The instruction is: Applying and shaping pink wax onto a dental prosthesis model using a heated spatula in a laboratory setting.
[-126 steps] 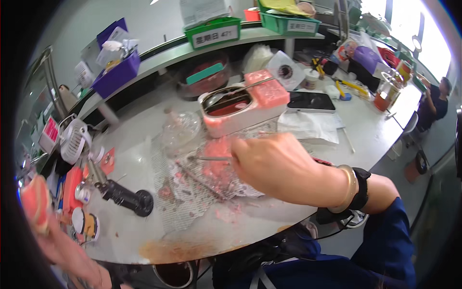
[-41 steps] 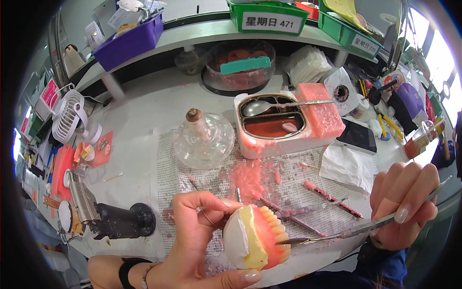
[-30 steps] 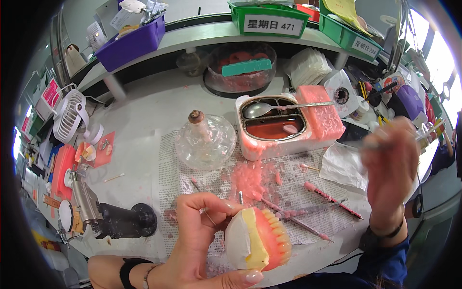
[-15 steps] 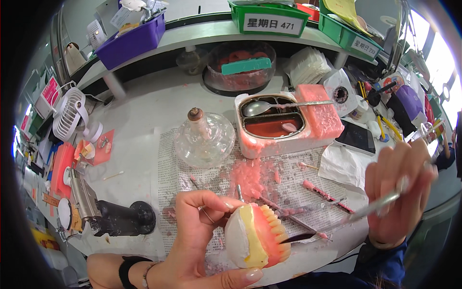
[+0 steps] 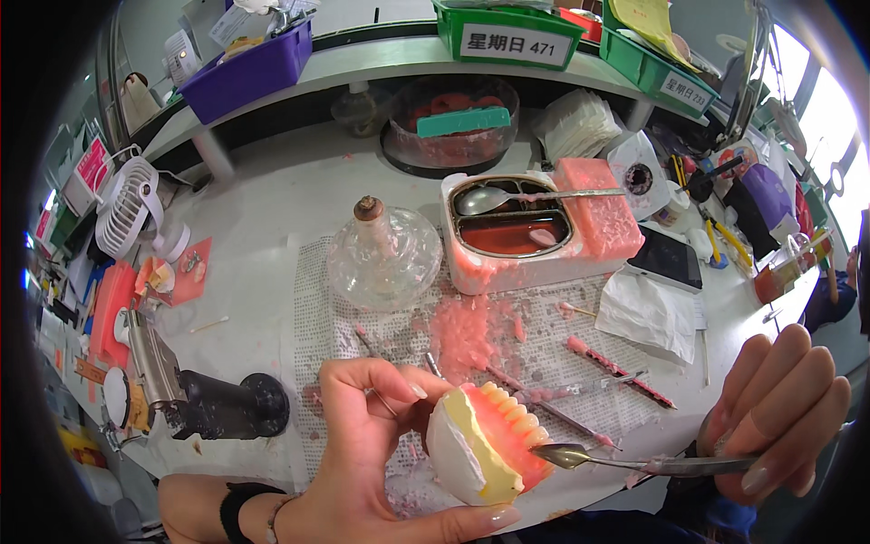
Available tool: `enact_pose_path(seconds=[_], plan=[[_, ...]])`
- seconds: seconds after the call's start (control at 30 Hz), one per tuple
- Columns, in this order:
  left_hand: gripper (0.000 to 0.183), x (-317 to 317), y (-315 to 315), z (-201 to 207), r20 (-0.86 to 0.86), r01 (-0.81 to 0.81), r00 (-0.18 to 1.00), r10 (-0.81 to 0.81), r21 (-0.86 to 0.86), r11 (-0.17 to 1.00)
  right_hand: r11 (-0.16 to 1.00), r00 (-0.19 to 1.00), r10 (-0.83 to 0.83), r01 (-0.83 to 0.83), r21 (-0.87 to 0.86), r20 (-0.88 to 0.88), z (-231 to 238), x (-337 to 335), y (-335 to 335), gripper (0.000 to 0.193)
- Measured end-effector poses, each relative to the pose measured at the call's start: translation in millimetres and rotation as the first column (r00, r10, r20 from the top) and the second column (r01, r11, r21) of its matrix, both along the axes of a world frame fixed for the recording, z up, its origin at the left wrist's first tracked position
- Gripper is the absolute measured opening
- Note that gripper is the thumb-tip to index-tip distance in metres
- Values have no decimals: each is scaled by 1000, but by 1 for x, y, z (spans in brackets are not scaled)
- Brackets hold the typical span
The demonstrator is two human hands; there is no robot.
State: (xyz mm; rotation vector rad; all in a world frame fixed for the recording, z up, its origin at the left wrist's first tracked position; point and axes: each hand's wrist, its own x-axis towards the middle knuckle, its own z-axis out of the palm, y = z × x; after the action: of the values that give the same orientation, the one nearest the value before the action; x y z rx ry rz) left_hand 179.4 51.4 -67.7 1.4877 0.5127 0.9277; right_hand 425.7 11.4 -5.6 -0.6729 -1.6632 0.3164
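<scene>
My left hand (image 5: 372, 453) grips a dental cast carrying a pink wax denture (image 5: 494, 435) with a row of ivory teeth; its base is white and yellow plaster. The thumb lies below the cast and the fingers are behind it. In my right hand (image 5: 770, 417) is a metal wax spatula (image 5: 662, 466), held by its handle. Its leaf-shaped tip meets the pink wax near the teeth at the cast's right side. Below the left fingers, on the newspaper (image 5: 317, 354), lie wax-smeared instruments, among them a wax knife (image 5: 562, 417).
A wax-melting pot (image 5: 507, 238) with a spoon (image 5: 535, 196) across it stands beyond the hands, beside a glass spirit lamp (image 5: 385, 263). A black-handled torch (image 5: 217, 399) lies at the left, near a white fan (image 5: 131, 208). A phone (image 5: 666, 257) and paper (image 5: 648, 313) are at the right.
My right hand has moved lower and turned over, with the spatula now nearly level and its tip against the wax. The cast has tilted slightly in my left hand.
</scene>
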Motion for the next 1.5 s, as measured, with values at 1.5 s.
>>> enact_pose_path(seconds=[1.5], plan=[[66,5,-11,5,80,17,997,4,-265,964,999,992,-1,-6,-50,-125,-10,14,28,22]])
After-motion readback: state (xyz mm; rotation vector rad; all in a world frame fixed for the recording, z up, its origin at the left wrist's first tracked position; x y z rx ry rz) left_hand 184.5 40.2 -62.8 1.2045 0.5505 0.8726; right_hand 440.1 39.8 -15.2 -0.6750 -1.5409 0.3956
